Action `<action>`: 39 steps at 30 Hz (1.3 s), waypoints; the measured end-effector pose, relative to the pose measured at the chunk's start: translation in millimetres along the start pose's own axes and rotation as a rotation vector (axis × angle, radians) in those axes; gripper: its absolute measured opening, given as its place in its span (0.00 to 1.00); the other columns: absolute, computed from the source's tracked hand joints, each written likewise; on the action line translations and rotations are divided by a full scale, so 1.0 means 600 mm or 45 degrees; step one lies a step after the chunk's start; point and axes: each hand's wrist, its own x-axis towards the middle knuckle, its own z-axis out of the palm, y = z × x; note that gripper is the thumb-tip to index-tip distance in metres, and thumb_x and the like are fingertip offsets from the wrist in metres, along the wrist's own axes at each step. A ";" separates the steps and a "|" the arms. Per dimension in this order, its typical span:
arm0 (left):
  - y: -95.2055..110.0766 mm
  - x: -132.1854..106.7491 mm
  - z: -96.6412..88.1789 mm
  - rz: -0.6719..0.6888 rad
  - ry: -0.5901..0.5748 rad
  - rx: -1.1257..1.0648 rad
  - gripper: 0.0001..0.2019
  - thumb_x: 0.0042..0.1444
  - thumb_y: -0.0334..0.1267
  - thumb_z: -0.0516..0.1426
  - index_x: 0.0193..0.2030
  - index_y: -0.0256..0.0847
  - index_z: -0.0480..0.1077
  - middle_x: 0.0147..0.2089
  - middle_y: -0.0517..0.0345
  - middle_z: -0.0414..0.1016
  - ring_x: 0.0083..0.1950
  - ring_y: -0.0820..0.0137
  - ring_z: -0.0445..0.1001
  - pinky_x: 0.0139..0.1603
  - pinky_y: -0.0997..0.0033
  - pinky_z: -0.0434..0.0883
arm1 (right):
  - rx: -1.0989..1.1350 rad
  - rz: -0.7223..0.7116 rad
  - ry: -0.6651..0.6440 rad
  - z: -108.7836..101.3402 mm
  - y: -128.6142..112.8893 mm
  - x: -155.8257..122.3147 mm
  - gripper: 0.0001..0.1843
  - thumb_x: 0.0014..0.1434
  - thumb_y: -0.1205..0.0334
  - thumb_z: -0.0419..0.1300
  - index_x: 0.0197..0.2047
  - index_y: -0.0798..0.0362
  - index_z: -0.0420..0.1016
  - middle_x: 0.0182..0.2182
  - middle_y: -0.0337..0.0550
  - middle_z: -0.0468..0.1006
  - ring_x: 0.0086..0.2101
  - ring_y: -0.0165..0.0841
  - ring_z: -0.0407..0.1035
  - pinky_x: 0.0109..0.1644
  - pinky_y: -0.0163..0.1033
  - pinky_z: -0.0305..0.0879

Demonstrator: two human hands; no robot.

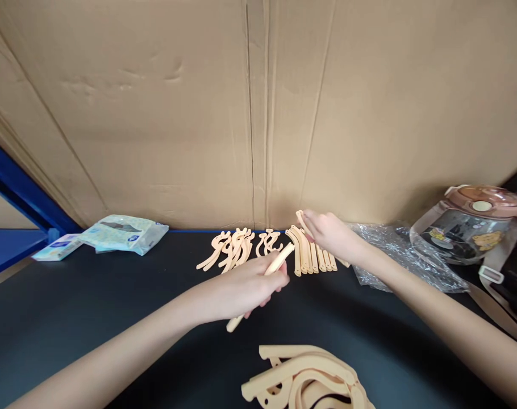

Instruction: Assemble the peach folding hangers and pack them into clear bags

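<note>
My left hand point(250, 289) is closed around a beige plastic hanger arm point(282, 258), whose ends stick out above and below the fist. Farther back, my right hand point(324, 230) pinches another beige piece point(300, 217), mostly hidden by the fingers, over the row. Below it lies a row of slim curved hanger arms point(313, 258), side by side. Left of the row are small hook-shaped pieces point(269, 241) and a group of longer curved pieces point(235, 250). Nearest me is a pile of larger curved arms point(301, 372) with notches and holes.
A tissue pack point(126, 233) and a small box point(58, 247) lie at the back left. Clear plastic wrap point(407, 258) and a strapped water bottle point(467, 227) are on the right. Cardboard point(156, 113) stands behind the black table point(156, 363).
</note>
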 end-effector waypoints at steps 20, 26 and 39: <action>-0.004 0.031 -0.019 0.099 0.340 -0.472 0.19 0.59 0.55 0.57 0.34 0.38 0.67 0.31 0.60 0.66 0.28 0.76 0.67 0.26 0.79 0.67 | 0.208 0.304 0.128 0.039 0.041 0.016 0.20 0.69 0.53 0.42 0.47 0.56 0.69 0.33 0.53 0.80 0.35 0.43 0.75 0.39 0.43 0.64; 0.002 0.036 -0.021 0.206 0.429 -0.488 0.11 0.64 0.44 0.53 0.36 0.38 0.66 0.37 0.55 0.74 0.35 0.68 0.77 0.34 0.67 0.76 | 0.965 -0.049 -0.169 -0.002 -0.033 -0.010 0.28 0.66 0.41 0.44 0.34 0.53 0.74 0.31 0.42 0.79 0.29 0.30 0.73 0.32 0.35 0.66; 0.023 0.016 -0.020 0.281 0.251 -0.478 0.13 0.64 0.41 0.52 0.45 0.34 0.71 0.38 0.46 0.80 0.28 0.66 0.78 0.24 0.72 0.72 | -0.542 -0.411 0.426 -0.032 -0.022 -0.029 0.19 0.67 0.73 0.42 0.52 0.56 0.71 0.35 0.47 0.79 0.33 0.35 0.71 0.28 0.39 0.52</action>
